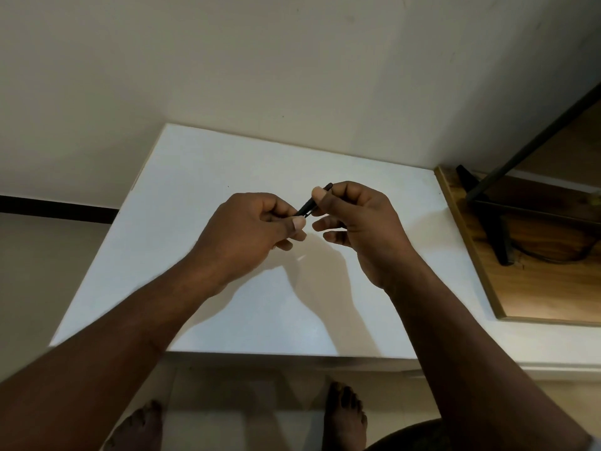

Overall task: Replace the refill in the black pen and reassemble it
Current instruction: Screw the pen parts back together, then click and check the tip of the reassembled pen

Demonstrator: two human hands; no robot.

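Both hands are raised over the middle of the frame, and the black pen (308, 206) is held between them, above the white bench (201, 196) and not touching it. The pen slants from lower left to upper right, its top end poking out past the right thumb.

The left hand (257, 229) has its fingers curled in and pinches the lower end of the pen between thumb and forefinger, with the thumbnail facing up. The right hand (364, 222) pinches the upper part between thumb and forefinger. Its other 3 fingers hang loosely bent underneath, clear of the pen. The 2 hands sit very close, almost fingertip to fingertip, so only a short stretch of black barrel shows between them. From here I cannot tell whether the pen is in 1 piece or 2.

Just below the hands, in their shadow on the bench, lies a thin pale streak (300, 258); it may be a small part or only a glint of light.

At the right of the frame a wooden board (553, 288) lies against the bench edge, and a black stand (497, 222) with a dark cable rests on it. At the bottom edge, 2 bare feet (346, 415) stand on the tiled floor (247, 402).
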